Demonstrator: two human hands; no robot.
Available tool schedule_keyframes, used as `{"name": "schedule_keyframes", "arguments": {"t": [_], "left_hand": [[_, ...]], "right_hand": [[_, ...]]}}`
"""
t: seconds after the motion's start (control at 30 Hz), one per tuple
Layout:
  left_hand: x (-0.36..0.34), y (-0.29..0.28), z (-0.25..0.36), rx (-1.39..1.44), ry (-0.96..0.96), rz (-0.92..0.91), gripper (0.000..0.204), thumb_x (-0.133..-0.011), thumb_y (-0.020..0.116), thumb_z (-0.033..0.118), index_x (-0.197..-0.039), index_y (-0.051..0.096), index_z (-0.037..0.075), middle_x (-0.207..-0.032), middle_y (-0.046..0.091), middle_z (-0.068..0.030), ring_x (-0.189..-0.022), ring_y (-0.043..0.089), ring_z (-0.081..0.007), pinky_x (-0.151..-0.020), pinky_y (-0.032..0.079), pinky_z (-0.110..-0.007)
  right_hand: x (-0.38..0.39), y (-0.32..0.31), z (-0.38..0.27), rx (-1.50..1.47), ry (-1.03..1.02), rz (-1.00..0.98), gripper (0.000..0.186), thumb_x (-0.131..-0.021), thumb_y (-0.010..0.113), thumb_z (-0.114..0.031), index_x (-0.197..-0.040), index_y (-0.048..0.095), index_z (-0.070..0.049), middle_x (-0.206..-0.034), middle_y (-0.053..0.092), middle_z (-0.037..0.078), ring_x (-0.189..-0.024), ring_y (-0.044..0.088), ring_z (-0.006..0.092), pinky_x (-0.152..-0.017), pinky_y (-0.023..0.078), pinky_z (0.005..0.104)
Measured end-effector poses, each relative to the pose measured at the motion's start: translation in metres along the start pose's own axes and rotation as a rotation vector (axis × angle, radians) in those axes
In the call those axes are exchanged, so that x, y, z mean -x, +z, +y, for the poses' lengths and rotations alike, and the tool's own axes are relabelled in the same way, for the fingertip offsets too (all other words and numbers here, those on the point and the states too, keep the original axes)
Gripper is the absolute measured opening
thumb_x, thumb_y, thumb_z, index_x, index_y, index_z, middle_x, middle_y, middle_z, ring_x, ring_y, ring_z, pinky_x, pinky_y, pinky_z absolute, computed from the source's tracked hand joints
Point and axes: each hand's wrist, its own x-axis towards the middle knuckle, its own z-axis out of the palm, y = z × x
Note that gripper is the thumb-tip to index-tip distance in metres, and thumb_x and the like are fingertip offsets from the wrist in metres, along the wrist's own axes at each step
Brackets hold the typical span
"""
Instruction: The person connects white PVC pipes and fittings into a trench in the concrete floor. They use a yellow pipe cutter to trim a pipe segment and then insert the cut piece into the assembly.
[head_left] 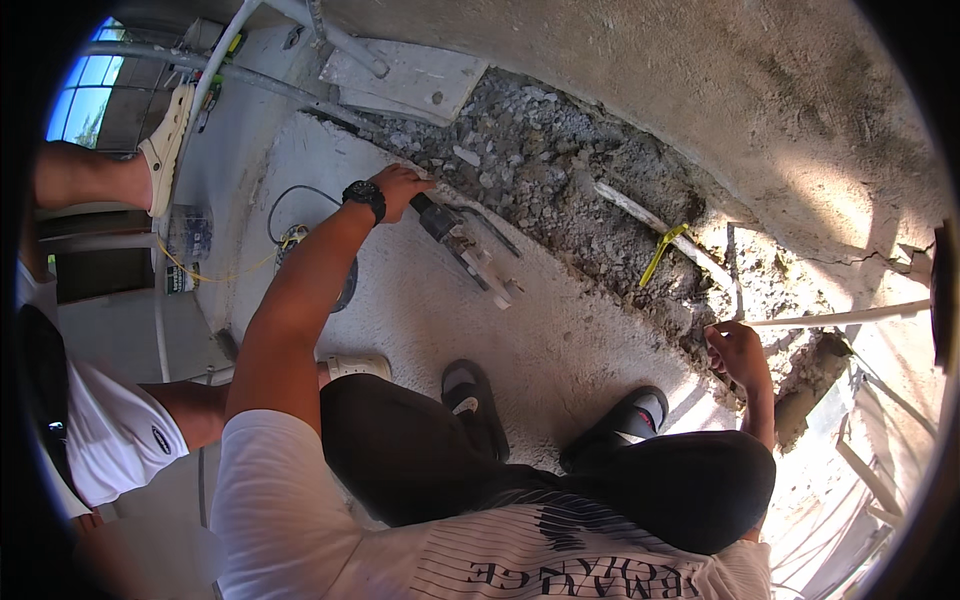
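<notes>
My left hand (398, 190), with a black watch on its wrist, reaches out over the concrete step with its fingers extended. Just beside its fingertips lies a black-handled tool (432, 217) with dusty grey metal parts; whether they touch is hard to see. My right hand (738, 355) is at the trench edge, its fingers curled in. A long pale strip (840, 318) runs from behind its knuckles to the right. What the curled fingers hold, if anything, is hidden. A pale pipe (650, 215) with a yellow tie (662, 254) around it lies in the rubble nearby.
A rubble-filled trench (550, 130) follows the rough wall (760, 90). Flat boards (410, 75) and metal tubing (240, 75) stand at the far left. Another person's leg (100, 180) in a cream clog (168, 150) is beside me. A corded round tool (345, 290) sits behind my left forearm.
</notes>
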Motion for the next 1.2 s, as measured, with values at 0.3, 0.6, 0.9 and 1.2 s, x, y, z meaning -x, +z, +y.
{"name": "schedule_keyframes", "arguments": {"t": [0.3, 0.6, 0.9, 1.2], "left_hand": [[-0.029, 0.024, 0.035, 0.185, 0.087, -0.168, 0.074, -0.076, 0.075, -0.001, -0.144, 0.058, 0.023, -0.117, 0.071, -0.0162, -0.114, 0.063, -0.0378, -0.102, 0.048, -0.047], [0.060, 0.049, 0.062, 0.923, -0.480, 0.044, 0.048, -0.080, 0.080, 0.019, -0.125, 0.068, 0.006, -0.107, 0.076, -0.0137, -0.098, 0.071, -0.0291, -0.089, 0.053, -0.040], [0.066, 0.110, 0.060, 0.798, -1.056, -0.154, 0.044, -0.086, 0.077, 0.049, -0.088, 0.073, 0.005, -0.070, 0.072, -0.0055, -0.064, 0.069, -0.0199, -0.065, 0.055, -0.038], [0.049, 0.178, 0.101, 1.373, -1.187, 0.008, 0.042, -0.082, 0.084, 0.044, -0.087, 0.070, 0.005, -0.066, 0.067, -0.0045, -0.057, 0.063, -0.0181, -0.054, 0.050, -0.037]], "right_hand": [[-0.003, -0.020, 0.008, 0.050, -0.003, -0.011, 0.038, -0.095, 0.071, -0.038, -0.108, 0.075, -0.003, -0.083, 0.075, 0.015, -0.078, 0.072, 0.0242, -0.074, 0.056, 0.0390], [-0.034, -0.035, 0.019, -0.137, -0.001, -0.210, 0.040, -0.103, 0.065, -0.039, -0.111, 0.070, 0.000, -0.082, 0.072, 0.008, -0.068, 0.068, 0.0140, -0.061, 0.057, 0.0290], [-0.098, -0.035, -0.053, -0.018, -0.117, -0.307, 0.041, -0.104, 0.060, -0.041, -0.109, 0.069, -0.001, -0.088, 0.072, 0.012, -0.074, 0.068, 0.0177, -0.065, 0.056, 0.0321], [-0.133, -0.035, -0.048, -0.366, 0.404, -0.205, 0.109, -0.088, 0.046, -0.086, -0.138, 0.049, 0.010, -0.109, 0.067, 0.024, -0.092, 0.068, 0.0303, -0.084, 0.057, 0.0508]]}}
